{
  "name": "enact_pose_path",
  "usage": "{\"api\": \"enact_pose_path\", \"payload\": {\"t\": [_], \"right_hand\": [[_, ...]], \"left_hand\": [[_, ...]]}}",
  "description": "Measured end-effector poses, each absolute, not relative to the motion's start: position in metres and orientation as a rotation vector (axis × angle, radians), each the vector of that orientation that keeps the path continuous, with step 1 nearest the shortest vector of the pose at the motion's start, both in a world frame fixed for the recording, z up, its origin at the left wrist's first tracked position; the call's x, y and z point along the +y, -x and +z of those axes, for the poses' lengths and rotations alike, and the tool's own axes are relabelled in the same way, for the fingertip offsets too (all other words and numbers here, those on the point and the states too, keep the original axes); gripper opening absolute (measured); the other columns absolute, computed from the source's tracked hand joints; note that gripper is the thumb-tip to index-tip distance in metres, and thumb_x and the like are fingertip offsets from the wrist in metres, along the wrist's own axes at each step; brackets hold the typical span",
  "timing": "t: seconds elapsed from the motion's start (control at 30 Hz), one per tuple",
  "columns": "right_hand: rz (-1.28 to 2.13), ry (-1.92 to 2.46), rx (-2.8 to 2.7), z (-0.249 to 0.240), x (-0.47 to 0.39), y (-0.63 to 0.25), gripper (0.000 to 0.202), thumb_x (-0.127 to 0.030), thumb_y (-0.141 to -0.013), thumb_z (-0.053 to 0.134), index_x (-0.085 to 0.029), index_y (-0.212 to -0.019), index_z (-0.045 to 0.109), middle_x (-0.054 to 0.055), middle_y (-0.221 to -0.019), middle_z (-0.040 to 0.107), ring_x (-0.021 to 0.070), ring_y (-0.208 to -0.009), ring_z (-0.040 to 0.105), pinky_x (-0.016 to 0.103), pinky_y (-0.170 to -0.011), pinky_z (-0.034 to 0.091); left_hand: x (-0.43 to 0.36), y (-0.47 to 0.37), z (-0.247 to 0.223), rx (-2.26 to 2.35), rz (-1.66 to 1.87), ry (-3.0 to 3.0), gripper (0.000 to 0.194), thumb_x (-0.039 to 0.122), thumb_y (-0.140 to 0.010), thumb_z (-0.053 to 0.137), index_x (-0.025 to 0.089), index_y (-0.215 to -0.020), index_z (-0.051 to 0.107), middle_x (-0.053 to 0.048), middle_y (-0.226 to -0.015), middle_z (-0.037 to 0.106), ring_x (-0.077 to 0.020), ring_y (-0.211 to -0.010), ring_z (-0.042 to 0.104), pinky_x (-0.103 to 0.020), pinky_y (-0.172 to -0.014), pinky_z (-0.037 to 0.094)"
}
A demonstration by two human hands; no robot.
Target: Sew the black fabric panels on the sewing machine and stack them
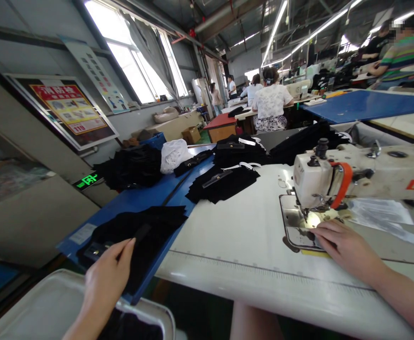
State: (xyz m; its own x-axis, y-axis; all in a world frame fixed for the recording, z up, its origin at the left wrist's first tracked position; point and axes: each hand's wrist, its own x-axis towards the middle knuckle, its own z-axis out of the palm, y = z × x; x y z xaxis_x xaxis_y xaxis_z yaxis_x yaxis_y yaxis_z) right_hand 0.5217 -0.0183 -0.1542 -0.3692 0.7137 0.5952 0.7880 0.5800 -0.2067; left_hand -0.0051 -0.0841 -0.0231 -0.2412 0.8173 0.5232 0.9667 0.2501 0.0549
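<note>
Black cloth (160, 217) lies in a fanned pile on the blue tabletop (139, 194), at the person's left. The broad white tabletop (224, 236) beside it is smooth, with a rounded front lip and ruler marks; on so slick a face, loose cloth could slide if dragged. The blue one is flat and hard-edged, and the pile reaches its near edge, so a careless tug could tip layers into the pale, round-cornered tub (56, 297) below.

The sewing machine (309, 177), hard and scuffed with an orange lever (342, 184), is the sharper risk: were it to run with fingers this close to the needle area, they could be caught. Further stacks (224, 182) of matte black cloth carry white loops, which might snag.

The left hand (109, 264) is at the pile, thumb and fingers drawn together; whether it pinches a layer I cannot tell. The right hand (341, 243) rests fingertips at the shiny metal plate (292, 217); its grasp is also unclear. Smaller are the filmy, whitish strips (382, 215) behind it and a glinting metal fitting (95, 252) on the pile.
</note>
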Motion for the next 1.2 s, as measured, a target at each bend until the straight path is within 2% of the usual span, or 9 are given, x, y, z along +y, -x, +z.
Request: {"api": "enact_pose_path", "payload": {"t": [0.17,0.37,0.47,0.57,0.67,0.8,0.9,1.03,1.2], "right_hand": [[-0.152,1.178,-2.152,-0.153,-0.018,-0.521,0.03,-0.027,-0.094,0.044,-0.021,-0.092,0.073,0.008,-0.091,0.07,0.0217,-0.084,0.065,0.035,-0.074,0.055],[-0.114,1.206,-2.16,-0.151,-0.018,-0.52,0.029,-0.025,-0.094,0.043,-0.021,-0.092,0.072,0.007,-0.089,0.069,0.0202,-0.081,0.063,0.034,-0.073,0.054],[-0.109,1.212,-2.173,-0.15,-0.018,-0.519,0.03,-0.024,-0.095,0.042,-0.02,-0.091,0.071,0.008,-0.088,0.068,0.0204,-0.081,0.063,0.034,-0.073,0.053],[-0.096,1.223,-2.189,-0.149,-0.019,-0.519,0.029,-0.023,-0.095,0.042,-0.019,-0.09,0.071,0.008,-0.089,0.067,0.0208,-0.082,0.062,0.034,-0.073,0.053],[-0.079,1.231,-2.192,-0.15,-0.019,-0.52,0.028,-0.022,-0.094,0.043,-0.019,-0.091,0.07,0.008,-0.089,0.067,0.0211,-0.083,0.062,0.035,-0.074,0.053],[-0.083,1.241,-2.195,-0.15,-0.02,-0.52,0.028,-0.023,-0.095,0.043,-0.019,-0.092,0.071,0.009,-0.09,0.067,0.0211,-0.083,0.063,0.035,-0.074,0.053],[-0.101,1.245,-2.191,-0.15,-0.02,-0.52,0.029,-0.024,-0.095,0.043,-0.019,-0.092,0.071,0.009,-0.091,0.068,0.0212,-0.083,0.063,0.035,-0.074,0.053],[-0.144,1.219,-2.185,-0.15,-0.02,-0.521,0.03,-0.025,-0.095,0.042,-0.019,-0.092,0.072,0.008,-0.092,0.069,0.0215,-0.084,0.064,0.035,-0.075,0.054],[-0.175,1.214,-2.198,-0.15,-0.019,-0.521,0.031,-0.025,-0.095,0.042,-0.018,-0.093,0.072,0.008,-0.093,0.07,0.022,-0.085,0.065,0.035,-0.075,0.054]], "left_hand": [[-0.078,-0.02,0.008,-1.829,-0.603,1.47,0.03,0.038,-0.093,0.037,0.024,-0.103,0.062,-0.004,-0.095,0.065,-0.0246,-0.094,0.062,-0.041,-0.087,0.05],[-0.051,-0.042,-0.005,-1.92,-0.52,1.768,0.046,0.046,-0.091,0.032,0.016,-0.093,0.066,-0.011,-0.091,0.069,-0.0255,-0.082,0.066,-0.036,-0.076,0.051],[-0.045,-0.051,-0.032,-2.082,-0.596,1.955,0.043,0.05,-0.085,0.039,0.019,-0.092,0.067,-0.006,-0.086,0.07,-0.0218,-0.077,0.067,-0.031,-0.073,0.051],[-0.041,-0.058,-0.048,-2.32,-0.618,1.99,0.043,0.056,-0.081,0.044,0.022,-0.091,0.067,0.003,-0.058,0.056,-0.0163,-0.054,0.057,-0.026,-0.056,0.046],[-0.038,-0.057,-0.049,-2.417,-0.673,2.043,0.046,0.06,-0.076,0.051,0.021,-0.094,0.066,0.006,-0.054,0.047,-0.0146,-0.051,0.052,-0.025,-0.053,0.044],[-0.047,-0.047,-0.046,-2.414,-0.716,2.261,0.052,0.052,-0.074,0.059,0.02,-0.115,0.06,0.004,-0.067,0.06,-0.0158,-0.061,0.06,-0.028,-0.064,0.052],[-0.064,-0.033,-0.054,-2.303,-0.675,2.344,0.055,0.046,-0.076,0.06,0.023,-0.126,0.054,-0.003,-0.096,0.071,-0.0208,-0.086,0.068,-0.035,-0.083,0.055],[-0.084,-0.006,-0.073,-1.837,-0.386,2.302,0.052,0.043,-0.078,0.06,0.025,-0.126,0.058,-0.01,-0.131,0.061,-0.0301,-0.124,0.054,-0.048,-0.103,0.044],[-0.095,0.017,-0.08,-1.528,-0.284,2.328,0.041,0.045,-0.088,0.049,0.024,-0.119,0.066,-0.011,-0.127,0.064,-0.0286,-0.119,0.059,-0.044,-0.099,0.049]]}}
